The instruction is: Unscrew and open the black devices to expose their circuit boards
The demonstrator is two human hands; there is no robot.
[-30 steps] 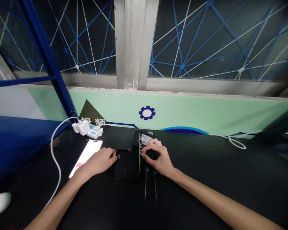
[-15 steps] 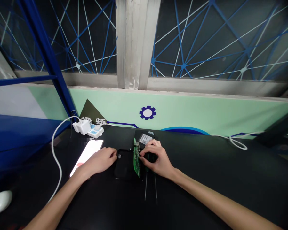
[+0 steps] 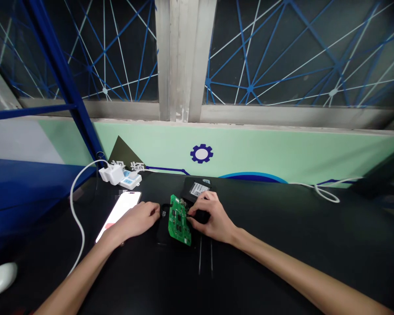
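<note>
A green circuit board (image 3: 178, 222) stands tilted on edge, its face with dark chips turned partly toward me. The thumb and fingers of my right hand (image 3: 213, 216) pinch its right edge. Below and left of the board lies a flat black plastic casing (image 3: 163, 236), hard to make out against the dark table. My left hand (image 3: 142, 220) has its fingers curled together at the casing's left edge, its fingertips on that edge. Behind the board, a black box-like part with a white label (image 3: 199, 189) lies near my right fingers, which hide some of it.
Beside my left forearm lies a lit phone (image 3: 120, 214). A power strip (image 3: 131, 179) with white plugs (image 3: 112, 173) stands behind it, and a white cable (image 3: 72, 197) loops down the left. Two thin light rods or reflections (image 3: 200, 258) show in front. Another white cable (image 3: 326, 197) lies back right.
The circuit board has swung from nearly edge-on to showing its chip-covered face, tilting left over the casing. My right hand has shifted slightly left with it. My left hand stays in place.
</note>
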